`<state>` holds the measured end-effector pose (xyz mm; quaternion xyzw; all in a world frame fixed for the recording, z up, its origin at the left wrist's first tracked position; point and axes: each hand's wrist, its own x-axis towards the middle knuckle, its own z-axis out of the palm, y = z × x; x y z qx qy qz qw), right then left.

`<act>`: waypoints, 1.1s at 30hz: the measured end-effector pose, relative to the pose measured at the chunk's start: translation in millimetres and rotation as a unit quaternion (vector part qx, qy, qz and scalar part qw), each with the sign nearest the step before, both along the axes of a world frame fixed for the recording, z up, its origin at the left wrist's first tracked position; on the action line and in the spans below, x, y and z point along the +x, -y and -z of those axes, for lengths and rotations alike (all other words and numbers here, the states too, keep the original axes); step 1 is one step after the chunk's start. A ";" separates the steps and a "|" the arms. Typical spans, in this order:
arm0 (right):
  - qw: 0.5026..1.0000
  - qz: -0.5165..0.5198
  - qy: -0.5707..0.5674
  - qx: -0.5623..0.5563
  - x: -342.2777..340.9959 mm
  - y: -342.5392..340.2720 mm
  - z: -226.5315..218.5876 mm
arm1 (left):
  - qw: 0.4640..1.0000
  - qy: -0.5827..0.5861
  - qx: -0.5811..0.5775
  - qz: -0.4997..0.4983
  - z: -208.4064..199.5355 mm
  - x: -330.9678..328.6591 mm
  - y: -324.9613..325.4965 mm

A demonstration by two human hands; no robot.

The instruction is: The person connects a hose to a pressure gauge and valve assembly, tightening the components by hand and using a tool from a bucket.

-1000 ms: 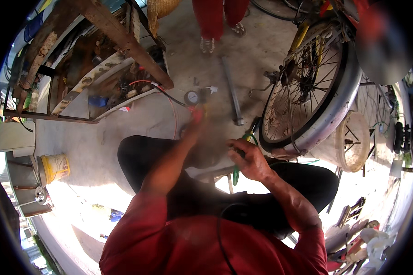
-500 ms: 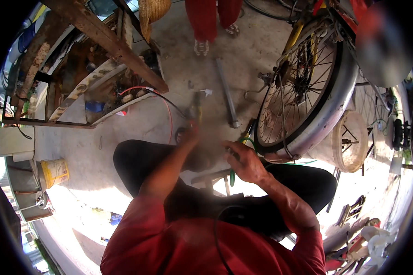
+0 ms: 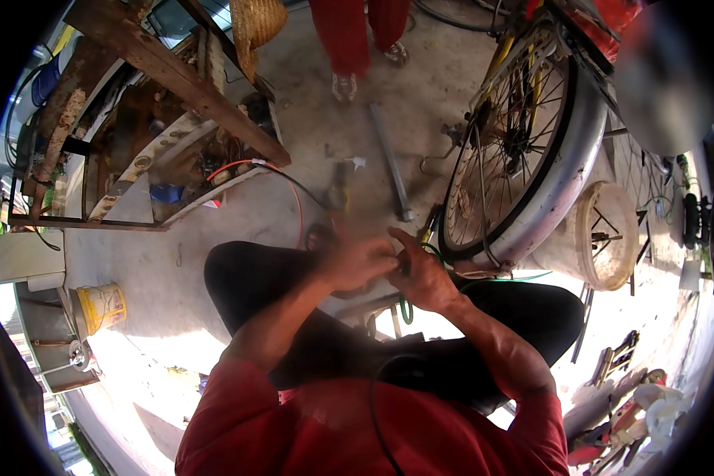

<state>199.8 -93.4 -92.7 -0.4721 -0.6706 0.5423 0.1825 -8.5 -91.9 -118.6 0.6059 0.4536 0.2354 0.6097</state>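
Note:
In front of my lap, my left hand (image 3: pixel 358 262) and my right hand (image 3: pixel 424 276) are close together, almost touching. The left fingers look curled into a pinch, though a blurred patch in the picture covers part of them. My right index finger points up and forward while the other fingers bend inward. Whatever lies between the fingers is too small or hidden to make out. Just right of my hands stands a bicycle wheel (image 3: pixel 506 151) under a silver mudguard (image 3: pixel 570 170). A green cord (image 3: pixel 406 311) hangs below my right hand.
A long metal bar (image 3: pixel 390 159) and a small white piece (image 3: pixel 356 163) lie on the floor ahead. Left is a rusty frame (image 3: pixel 186 83) with a red cable (image 3: pixel 300 208); farther left, a yellow bucket (image 3: pixel 103 308). A whitish bucket (image 3: pixel 607 238) stands right. Another person's red-trousered legs (image 3: pixel 341 36) are ahead.
My left hand has moved right and slightly down, up to my right hand. The right hand has stayed nearly in place, its index finger now raised more.

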 end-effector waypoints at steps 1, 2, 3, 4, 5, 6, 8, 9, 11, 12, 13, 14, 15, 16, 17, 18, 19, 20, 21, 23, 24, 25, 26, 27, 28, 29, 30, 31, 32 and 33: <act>1.000 0.003 -0.006 0.007 0.7 -0.2 -0.8 | 1.000 0.005 0.011 -0.014 6.6 -1.5 -0.2; 1.000 0.005 -0.012 0.015 1.7 -0.4 -1.2 | 0.999 0.010 0.022 -0.028 18.0 -4.7 -0.5; 1.000 0.009 -0.019 0.022 2.6 0.4 -0.4 | 0.998 0.021 0.018 -0.050 19.4 -6.3 -1.5; 1.000 0.013 0.002 0.023 2.6 1.8 2.0 | 0.997 0.033 0.014 -0.072 20.1 -7.3 -2.6; 0.999 0.016 0.022 0.024 2.1 3.2 5.3 | 0.993 0.052 -0.006 -0.103 19.3 -9.3 -3.0; 0.999 0.019 0.042 0.025 1.3 4.1 7.4 | 0.988 0.070 -0.024 -0.135 13.1 -10.2 -4.5; 0.998 0.032 0.048 0.000 0.3 3.3 9.1 | 0.987 0.069 -0.038 -0.140 -0.8 -11.0 -6.2; 0.998 0.037 0.051 -0.011 -1.4 2.4 8.6 | 0.986 0.073 -0.049 -0.142 -7.0 -12.2 -6.1; 0.998 0.050 0.041 -0.011 -4.2 3.6 -1.5 | 0.987 0.068 -0.061 -0.136 -9.1 -15.7 -6.2; 0.998 0.056 0.036 -0.010 -5.8 4.0 -5.4 | 0.988 0.059 -0.062 -0.128 -8.0 -17.6 -6.9; 0.998 0.050 0.026 -0.004 -6.8 4.4 -3.9 | 0.989 0.050 -0.064 -0.121 -6.9 -19.2 -6.7; 0.999 0.044 0.017 0.003 -6.6 4.5 -0.5 | 0.989 0.069 -0.058 -0.115 -5.7 -20.3 -5.4; 0.999 0.038 0.007 0.009 -5.9 4.0 1.5 | 0.989 0.088 -0.052 -0.108 -4.3 -21.1 -4.2; 0.999 0.032 -0.016 -0.022 -5.2 2.7 1.2 | 0.988 0.106 -0.046 -0.102 -3.3 -22.1 -3.0; 0.998 0.026 -0.038 -0.052 -4.4 0.8 0.7 | 0.989 0.110 -0.032 -0.093 -2.8 -23.7 -1.8; 0.994 0.020 -0.061 -0.083 -3.3 -0.6 0.7 | 0.990 0.114 -0.020 -0.084 -2.2 -25.3 -0.5; 0.993 0.008 -0.068 -0.098 -2.3 -1.8 0.6 | 0.990 0.117 -0.007 -0.074 -1.3 -26.6 0.6; 0.991 -0.003 -0.074 -0.113 -1.3 -2.9 0.5 | 0.992 0.107 0.018 -0.062 1.1 -27.8 1.9; 0.988 -0.014 -0.080 -0.128 0.2 -3.1 0.4 | 0.993 0.099 0.042 -0.048 1.6 -27.9 2.5; 0.973 -0.031 -0.128 -0.188 2.9 -2.3 5.0 | 0.989 0.066 0.131 -0.009 -1.4 -29.7 2.5; 0.963 -0.040 -0.152 -0.218 4.9 -2.2 6.9 | 0.980 0.041 0.195 0.017 -15.2 -29.6 -0.8; 0.951 -0.044 -0.160 -0.261 8.2 -3.4 6.2 | 0.965 0.017 0.258 0.043 -22.5 -29.4 -2.6; 0.937 -0.047 -0.168 -0.303 12.0 -5.4 4.5 | 0.966 0.019 0.251 0.049 -21.4 -28.7 -0.9; 0.921 -0.053 -0.175 -0.345 13.6 -7.1 2.8 | 0.968 0.021 0.246 0.054 -20.8 -27.9 2.8; 0.923 -0.053 -0.184 -0.334 13.6 -7.1 3.2 | 0.969 0.022 0.240 0.059 -21.6 -26.5 5.8; 0.925 -0.053 -0.193 -0.322 13.3 -6.5 4.9 | 0.971 0.008 0.237 0.040 -23.6 -24.8 7.7; 0.927 -0.050 -0.202 -0.311 13.4 -5.9 7.2 | 0.972 -0.006 0.233 0.023 -27.2 -21.6 8.3; 0.933 -0.045 -0.211 -0.289 12.5 -5.5 9.3 | 0.973 -0.019 0.229 0.006 -29.2 -19.1 8.7; 0.938 -0.039 -0.218 -0.266 10.8 -5.0 11.3 | 0.975 -0.027 0.220 -0.013 -29.2 -17.3 9.1; 0.942 -0.035 -0.227 -0.244 9.1 -4.5 13.1 | 0.977 -0.037 0.209 -0.033 -29.2 -16.1 10.3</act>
